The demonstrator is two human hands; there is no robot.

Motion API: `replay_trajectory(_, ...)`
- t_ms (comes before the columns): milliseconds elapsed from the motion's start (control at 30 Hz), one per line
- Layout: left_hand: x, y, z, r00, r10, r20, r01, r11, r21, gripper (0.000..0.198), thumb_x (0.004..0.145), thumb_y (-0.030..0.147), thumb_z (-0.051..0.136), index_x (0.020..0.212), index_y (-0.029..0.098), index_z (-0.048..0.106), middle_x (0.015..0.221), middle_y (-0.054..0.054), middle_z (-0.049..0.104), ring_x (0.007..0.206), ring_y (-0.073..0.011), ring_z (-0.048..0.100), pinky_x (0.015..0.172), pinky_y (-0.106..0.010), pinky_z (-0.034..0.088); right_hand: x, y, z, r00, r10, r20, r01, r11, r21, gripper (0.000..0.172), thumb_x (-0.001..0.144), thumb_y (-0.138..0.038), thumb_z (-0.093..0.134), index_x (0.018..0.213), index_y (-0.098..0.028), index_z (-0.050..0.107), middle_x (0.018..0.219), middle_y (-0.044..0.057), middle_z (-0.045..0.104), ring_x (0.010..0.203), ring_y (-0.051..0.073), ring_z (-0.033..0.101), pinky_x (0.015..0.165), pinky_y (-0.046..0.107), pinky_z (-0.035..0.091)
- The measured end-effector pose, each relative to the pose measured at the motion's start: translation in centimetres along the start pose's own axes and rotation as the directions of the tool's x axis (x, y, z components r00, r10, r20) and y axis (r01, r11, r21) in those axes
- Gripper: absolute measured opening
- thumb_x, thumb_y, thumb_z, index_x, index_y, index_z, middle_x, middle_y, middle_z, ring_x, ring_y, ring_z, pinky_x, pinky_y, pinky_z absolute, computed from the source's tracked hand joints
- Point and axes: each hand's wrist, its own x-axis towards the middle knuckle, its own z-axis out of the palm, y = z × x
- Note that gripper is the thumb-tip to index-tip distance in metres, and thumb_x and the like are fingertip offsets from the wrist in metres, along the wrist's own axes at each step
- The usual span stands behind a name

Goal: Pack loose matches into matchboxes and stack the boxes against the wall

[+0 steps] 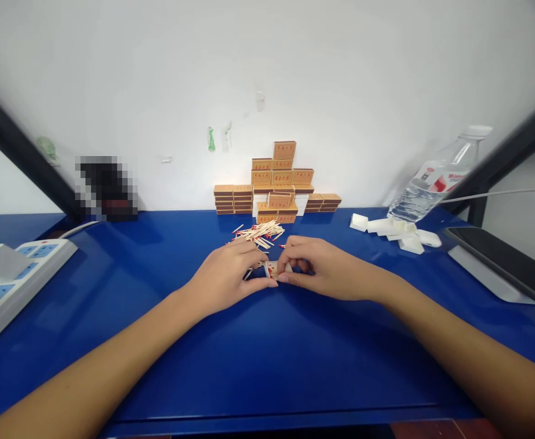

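Observation:
In the head view, a small white matchbox tray (272, 269) lies between my hands on the blue table, red match heads showing inside it. My left hand (228, 274) is closed on the tray's left end with thumb and fingers. Curled fingers of my right hand (315, 265) pinch at its right end; the fingers hide that part of the tray. Just beyond my hands is a loose heap of matches (262, 233) with red tips. A few matches stick out under my left fingers.
Stacked orange matchboxes (282, 177) stand against the white wall. White empty trays (386, 227) lie at right, beside a tilted water bottle (436, 177) and a dark phone (505, 256) on a stand. A power strip (33, 268) sits at left near a pixelated dark object (109, 189).

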Motion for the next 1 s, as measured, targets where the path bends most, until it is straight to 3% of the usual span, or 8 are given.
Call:
replay_trajectory(100, 0.0, 0.1, 0.0, 0.998, 0.03, -0.063, -0.03, 1.0, -0.001, 0.032, 0.095, 0.048, 0.074, 0.103, 0.018, 0.072, 0.095, -0.005, 0.072, 0.091, -0.0231, 0.066, 0.079, -0.036, 0.053, 0.1, 0.9, -0.6, 0.983, -0.014, -0.183, -0.008, 0.993, -0.118, 0.019, 0.1, -0.034, 0.061, 0.091, -0.023, 0.073, 0.087, 0.004, 0.062, 0.075, 0.017, 0.056, 0.07, 0.031, 0.044)
replay_trajectory(167, 0.0, 0.2, 0.0, 0.989, 0.045, -0.143, -0.046, 0.999, -0.003, 0.034, 0.096, 0.048, 0.073, 0.109, 0.017, 0.072, 0.098, -0.006, 0.073, 0.093, -0.0229, 0.067, 0.082, -0.036, 0.054, 0.3, 1.7, -1.1, 0.949, -0.001, -0.317, -0.068, 0.976, -0.205, 0.018, 0.1, -0.03, 0.059, 0.091, -0.021, 0.071, 0.087, 0.005, 0.063, 0.075, 0.018, 0.057, 0.071, 0.033, 0.044)
replay_trajectory(233, 0.0, 0.2, -0.2, 0.981, 0.052, -0.187, -0.052, 0.999, 0.006, 0.035, 0.096, 0.047, 0.073, 0.114, 0.017, 0.072, 0.102, -0.007, 0.074, 0.096, -0.0231, 0.067, 0.084, -0.037, 0.054, 0.3, 2.7, -1.4, 0.926, 0.035, -0.376, -0.148, 0.95, -0.276, 0.016, 0.099, -0.029, 0.059, 0.093, -0.02, 0.07, 0.091, 0.007, 0.064, 0.078, 0.02, 0.058, 0.072, 0.034, 0.044)
replay_trajectory(367, 0.1, -0.2, -0.7, 0.984, 0.062, -0.167, -0.058, 0.998, 0.032, 0.035, 0.097, 0.049, 0.071, 0.113, 0.018, 0.073, 0.101, -0.007, 0.073, 0.093, -0.0225, 0.065, 0.082, -0.037, 0.054, 0.4, 4.8, -1.3, 0.957, 0.113, -0.268, -0.197, 0.929, -0.312, 0.013, 0.095, -0.031, 0.065, 0.1, -0.02, 0.071, 0.101, 0.009, 0.064, 0.087, 0.024, 0.061, 0.079, 0.037, 0.047)
replay_trajectory(467, 0.1, -0.5, -0.9, 0.971, 0.038, -0.235, -0.028, 0.999, 0.045, 0.037, 0.096, 0.051, 0.073, 0.112, 0.018, 0.074, 0.093, -0.006, 0.072, 0.087, -0.0217, 0.063, 0.078, -0.036, 0.054, 0.6, 5.7, -0.8, 0.974, 0.108, -0.198, -0.157, 0.956, -0.249, 0.015, 0.097, -0.034, 0.064, 0.103, -0.021, 0.07, 0.104, 0.009, 0.061, 0.09, 0.023, 0.061, 0.082, 0.037, 0.049)
replay_trajectory(633, 0.1, -0.1, -0.3, 0.988, 0.068, -0.139, -0.065, 0.997, 0.031, 0.035, 0.096, 0.049, 0.073, 0.111, 0.018, 0.074, 0.1, -0.007, 0.073, 0.095, -0.0232, 0.067, 0.085, -0.038, 0.055, 0.9, 5.8, -0.4, 0.977, 0.122, -0.177, -0.159, 0.963, -0.218, 0.015, 0.1, -0.032, 0.06, 0.094, -0.021, 0.068, 0.099, 0.008, 0.059, 0.085, 0.022, 0.059, 0.079, 0.036, 0.049)
replay_trajectory(800, 0.1, -0.2, -0.4, 0.987, 0.058, -0.152, -0.049, 0.997, 0.063, 0.032, 0.096, 0.046, 0.074, 0.108, 0.016, 0.073, 0.099, -0.007, 0.073, 0.093, -0.0238, 0.066, 0.081, -0.038, 0.055, 1.0, 5.5, 0.0, 0.978, 0.158, -0.138, -0.188, 0.952, -0.241, 0.015, 0.102, -0.028, 0.053, 0.093, -0.019, 0.063, 0.1, 0.01, 0.061, 0.088, 0.024, 0.06, 0.081, 0.039, 0.049)
replay_trajectory(1000, 0.0, -0.4, -0.2, 0.997, 0.012, -0.083, -0.009, 0.999, 0.04, 0.031, 0.094, 0.044, 0.076, 0.108, 0.017, 0.074, 0.101, -0.007, 0.074, 0.096, -0.0245, 0.068, 0.086, -0.041, 0.056, 0.8, 5.4, 0.0, 0.978, 0.164, -0.126, -0.193, 0.944, -0.269, 0.018, 0.103, -0.027, 0.047, 0.092, -0.02, 0.06, 0.103, 0.012, 0.061, 0.09, 0.025, 0.061, 0.083, 0.04, 0.049)
